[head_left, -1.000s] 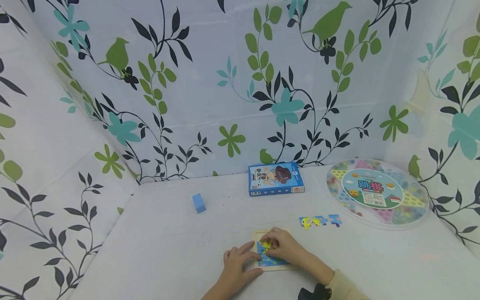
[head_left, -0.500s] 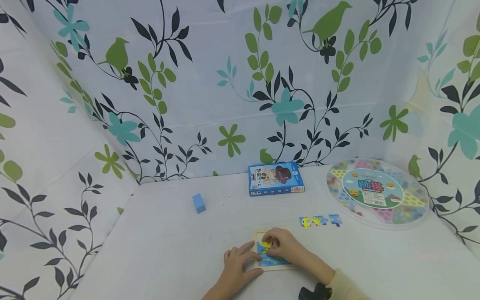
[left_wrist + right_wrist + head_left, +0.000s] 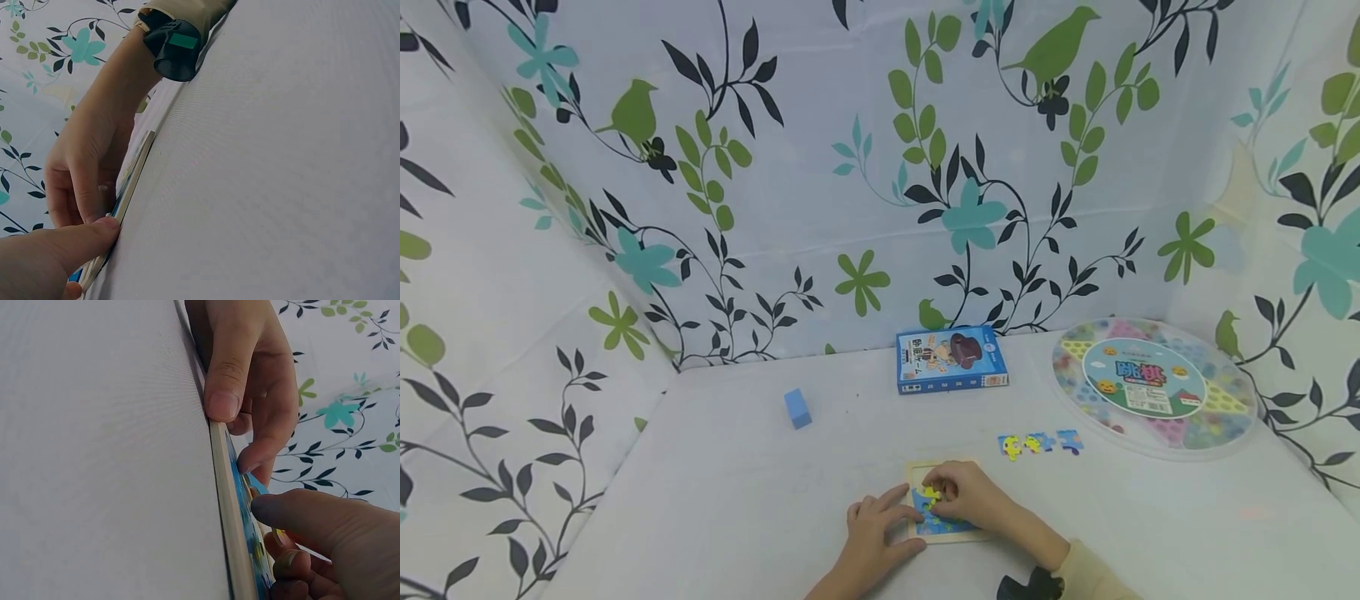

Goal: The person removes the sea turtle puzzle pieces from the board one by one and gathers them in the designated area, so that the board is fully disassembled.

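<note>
A small jigsaw puzzle in a light wooden frame (image 3: 953, 537) lies on the table in the head view, its blue pieces partly covered by both hands. My left hand (image 3: 872, 533) holds the frame at its left side, thumb at the near corner and fingertips on the edge and pieces. With bent fingers, my right hand (image 3: 973, 496) pinches a yellow-and-blue puzzle piece (image 3: 931, 492) over the upper part of the picture. Seen edge-on in the right wrist view, the frame (image 3: 225, 481) has the left thumb (image 3: 224, 403) against its rim. The right fingertips largely hide the piece.
Several loose puzzle pieces (image 3: 1032, 442) lie in a row right of the frame. Farther back are a blue game box (image 3: 951, 360), a round plastic-cased board game (image 3: 1153, 387) and a blue block (image 3: 797, 408). A patterned cloth (image 3: 805, 183) hangs behind the table.
The right fingers have shifted very slightly over the puzzle. The left hand, the frame and the loose pieces stay where they were.
</note>
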Motion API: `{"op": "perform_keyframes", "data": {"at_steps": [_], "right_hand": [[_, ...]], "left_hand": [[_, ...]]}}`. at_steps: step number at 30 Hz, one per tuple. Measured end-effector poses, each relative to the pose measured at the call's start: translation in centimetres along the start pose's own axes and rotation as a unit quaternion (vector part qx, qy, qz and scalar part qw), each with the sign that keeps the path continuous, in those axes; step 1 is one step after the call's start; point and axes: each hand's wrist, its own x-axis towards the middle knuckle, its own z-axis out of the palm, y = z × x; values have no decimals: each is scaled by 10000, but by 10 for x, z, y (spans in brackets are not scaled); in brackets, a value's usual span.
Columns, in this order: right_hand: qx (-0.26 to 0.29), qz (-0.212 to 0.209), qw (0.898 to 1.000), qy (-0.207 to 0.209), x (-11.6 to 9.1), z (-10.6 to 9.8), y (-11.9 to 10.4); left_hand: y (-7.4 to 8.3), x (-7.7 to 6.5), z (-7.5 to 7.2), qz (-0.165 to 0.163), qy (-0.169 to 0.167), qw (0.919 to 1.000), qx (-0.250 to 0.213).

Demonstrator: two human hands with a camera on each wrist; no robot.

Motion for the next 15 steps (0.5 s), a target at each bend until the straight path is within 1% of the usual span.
{"op": "perform_keyframes", "data": {"at_steps": [7, 15], "right_hand": [[93, -98, 9999, -33, 2, -2, 1], [160, 18, 9998, -78, -1, -5, 4]], "left_hand": [[-2, 0, -1, 36, 73, 10000, -26], [-3, -1, 1, 98, 41, 9999, 10]]}}
